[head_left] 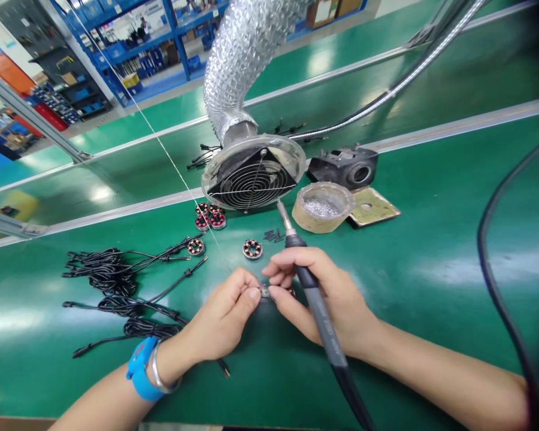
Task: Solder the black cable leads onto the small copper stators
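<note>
My left hand (227,314) is closed in a pinch on a small part (265,292) that is mostly hidden by fingertips; a bit of red and metal shows. Held in my right hand (336,293) is a soldering iron (321,311), its tip pointing up and away toward the fan. The thumb and fingertips of that same hand also meet at the small part. Just beyond the hands lies a copper-wound motor stator (252,249), with short black tubes (273,236) beside it. Another stator (195,246) rests left, near bundled black cables (112,275).
A round fume-extractor fan (251,185) on a foil duct (233,66) stands ahead. To its right are a tub (317,222) of silvery scraps, a sponge tray (384,206) and a black iron holder (341,167). Several stators (210,218) sit left of the fan. A black cord (487,233) hangs at right.
</note>
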A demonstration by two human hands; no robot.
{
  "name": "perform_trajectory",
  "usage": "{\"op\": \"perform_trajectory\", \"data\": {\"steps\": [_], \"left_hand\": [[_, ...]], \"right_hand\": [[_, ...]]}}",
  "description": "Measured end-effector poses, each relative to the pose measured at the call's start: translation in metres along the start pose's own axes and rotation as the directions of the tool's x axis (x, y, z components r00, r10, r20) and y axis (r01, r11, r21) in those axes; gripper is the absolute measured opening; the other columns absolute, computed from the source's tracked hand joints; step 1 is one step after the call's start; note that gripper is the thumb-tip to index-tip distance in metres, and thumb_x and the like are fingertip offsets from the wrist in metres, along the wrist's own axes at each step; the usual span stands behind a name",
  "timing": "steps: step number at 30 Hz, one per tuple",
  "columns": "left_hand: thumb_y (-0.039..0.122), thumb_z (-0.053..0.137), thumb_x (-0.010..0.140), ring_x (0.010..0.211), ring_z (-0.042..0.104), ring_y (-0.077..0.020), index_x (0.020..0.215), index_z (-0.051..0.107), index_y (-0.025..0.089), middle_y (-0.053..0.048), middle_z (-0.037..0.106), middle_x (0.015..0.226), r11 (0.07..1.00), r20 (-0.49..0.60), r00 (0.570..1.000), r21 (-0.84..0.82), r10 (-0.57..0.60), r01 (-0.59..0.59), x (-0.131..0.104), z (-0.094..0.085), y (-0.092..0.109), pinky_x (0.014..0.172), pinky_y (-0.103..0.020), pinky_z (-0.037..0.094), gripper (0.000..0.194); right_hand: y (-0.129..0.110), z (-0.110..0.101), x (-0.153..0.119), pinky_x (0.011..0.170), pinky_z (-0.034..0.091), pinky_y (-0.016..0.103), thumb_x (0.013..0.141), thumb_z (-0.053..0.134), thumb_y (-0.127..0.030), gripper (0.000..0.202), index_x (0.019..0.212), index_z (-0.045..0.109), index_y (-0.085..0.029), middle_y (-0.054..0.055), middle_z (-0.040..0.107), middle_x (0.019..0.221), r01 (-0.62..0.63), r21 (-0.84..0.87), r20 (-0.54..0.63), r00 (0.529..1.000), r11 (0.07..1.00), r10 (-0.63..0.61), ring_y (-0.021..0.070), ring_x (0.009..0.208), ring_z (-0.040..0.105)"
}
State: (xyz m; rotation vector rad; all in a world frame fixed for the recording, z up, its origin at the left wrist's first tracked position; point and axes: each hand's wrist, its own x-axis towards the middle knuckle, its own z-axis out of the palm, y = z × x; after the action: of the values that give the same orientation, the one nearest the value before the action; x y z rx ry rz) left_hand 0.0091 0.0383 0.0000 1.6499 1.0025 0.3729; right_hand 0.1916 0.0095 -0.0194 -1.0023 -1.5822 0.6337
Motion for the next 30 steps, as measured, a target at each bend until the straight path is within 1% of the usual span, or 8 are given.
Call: {"op": "perform_trajectory", "data": {"steps": [6,9,12,14,18,23,27,30], "left_hand": [[0.037,0.037,0.099,0.077,0.049,-0.0160,0.093,0.049,0.021,-0.001,0.055,0.083,0.982,0.078,0.997,0.188,-0.007,-0.008,-0.002,-0.003,0.006,0.069,-0.028,0.036,0.021],[0.033,0.039,0.098,0.073,0.049,-0.0149,0.092,0.051,0.020,0.000,0.055,0.081,0.967,0.097,0.995,0.251,0.004,-0.028,-0.001,-0.004,0.010,0.068,-0.028,0.036,0.019],[0.028,0.044,0.097,0.074,0.048,-0.0134,0.088,0.053,0.020,0.001,0.054,0.081,0.953,0.044,0.997,0.296,0.059,-0.070,0.002,-0.005,0.012,0.070,-0.026,0.037,0.015],[0.028,0.045,0.096,0.074,0.049,-0.0127,0.086,0.052,0.019,0.002,0.055,0.080,0.966,0.022,0.998,0.252,0.059,-0.062,0.004,-0.005,0.011,0.070,-0.026,0.037,0.015],[0.031,0.045,0.097,0.070,0.050,-0.0122,0.084,0.051,0.019,0.002,0.058,0.076,1.000,0.057,0.998,0.028,0.007,-0.009,0.006,-0.005,0.003,0.066,-0.025,0.038,0.018],[0.037,0.049,0.095,0.070,0.050,-0.0124,0.083,0.052,0.017,0.001,0.059,0.071,0.982,0.100,0.995,-0.185,-0.027,0.045,0.009,-0.002,-0.004,0.069,-0.025,0.039,0.023],[0.042,0.052,0.093,0.065,0.049,-0.0118,0.081,0.053,0.017,0.002,0.057,0.064,0.958,0.109,0.991,-0.270,-0.073,0.100,0.012,0.000,-0.005,0.067,-0.024,0.037,0.028],[0.043,0.055,0.090,0.059,0.046,-0.0107,0.077,0.052,0.017,0.003,0.055,0.058,0.960,0.057,0.993,-0.256,-0.102,0.113,0.016,0.003,-0.003,0.063,-0.023,0.036,0.029]], "right_hand": [[0.001,-0.003,0.005,0.070,0.052,0.027,0.089,0.055,-0.010,0.028,0.112,0.052,-0.026,0.001,0.068,0.090,0.212,-0.080,0.180,0.964,0.974,-0.196,0.0134,0.075,0.061],[0.004,-0.007,0.005,0.069,0.051,0.027,0.091,0.052,-0.011,0.025,0.111,0.051,-0.025,0.001,0.064,0.086,0.186,-0.118,0.224,0.962,0.975,-0.157,0.0135,0.073,0.057],[0.007,-0.014,0.006,0.069,0.051,0.025,0.089,0.050,-0.007,0.031,0.114,0.047,-0.023,0.000,0.060,0.083,0.105,-0.115,0.213,0.974,0.988,-0.079,0.0133,0.075,0.058],[0.008,-0.017,0.008,0.068,0.051,0.024,0.088,0.049,-0.006,0.035,0.117,0.045,-0.024,0.000,0.060,0.083,0.106,-0.087,0.226,0.970,0.991,-0.084,0.0128,0.076,0.059],[0.011,-0.019,0.012,0.068,0.051,0.025,0.087,0.050,-0.005,0.036,0.116,0.047,-0.025,-0.001,0.060,0.081,0.207,-0.055,0.279,0.942,0.977,-0.184,0.0124,0.071,0.056],[0.013,-0.016,0.011,0.068,0.051,0.026,0.087,0.053,-0.006,0.037,0.118,0.049,-0.025,0.000,0.063,0.082,0.247,-0.058,0.267,0.938,0.967,-0.223,0.0136,0.073,0.059],[0.016,-0.014,0.010,0.067,0.051,0.025,0.087,0.055,-0.007,0.034,0.117,0.051,-0.025,0.000,0.065,0.082,0.260,-0.080,0.241,0.942,0.962,-0.235,0.0133,0.071,0.058],[0.015,-0.015,0.012,0.065,0.051,0.025,0.088,0.054,-0.008,0.031,0.115,0.054,-0.024,0.001,0.067,0.083,0.271,-0.091,0.248,0.938,0.958,-0.242,0.0136,0.070,0.058]]}}
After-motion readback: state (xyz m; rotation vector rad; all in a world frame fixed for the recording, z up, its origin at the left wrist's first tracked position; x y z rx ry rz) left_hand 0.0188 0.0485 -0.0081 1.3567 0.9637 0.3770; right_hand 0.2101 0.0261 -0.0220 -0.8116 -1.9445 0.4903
